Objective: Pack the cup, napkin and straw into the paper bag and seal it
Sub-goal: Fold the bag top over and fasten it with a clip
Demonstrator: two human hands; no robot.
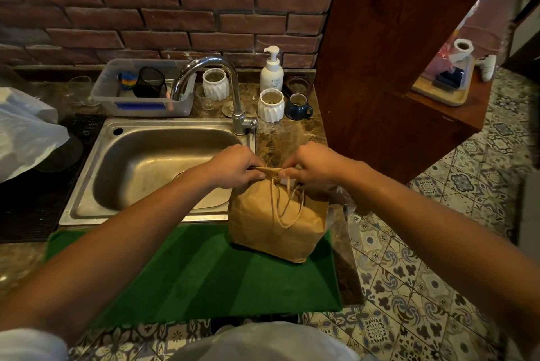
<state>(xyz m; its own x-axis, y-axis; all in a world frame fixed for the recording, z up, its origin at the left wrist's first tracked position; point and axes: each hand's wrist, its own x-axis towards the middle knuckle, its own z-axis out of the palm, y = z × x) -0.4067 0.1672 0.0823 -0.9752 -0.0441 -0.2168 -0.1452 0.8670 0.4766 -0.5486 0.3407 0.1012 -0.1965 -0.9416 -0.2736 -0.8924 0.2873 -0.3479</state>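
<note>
- Paper bag [277,223] upright on green mat [190,270] at worktop's 5 o'clock edge, just at 3 o'clock of sink [140,168].
- Left hand [233,168] and right hand [312,168] fingers pinching folded bag top together.
- Twine handles [287,205] hanging down front.

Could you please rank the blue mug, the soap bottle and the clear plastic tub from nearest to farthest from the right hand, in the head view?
From the right hand:
1. Blue mug, just beyond it.
2. Soap bottle, by the wall.
3. Clear plastic tub, far left.
</note>
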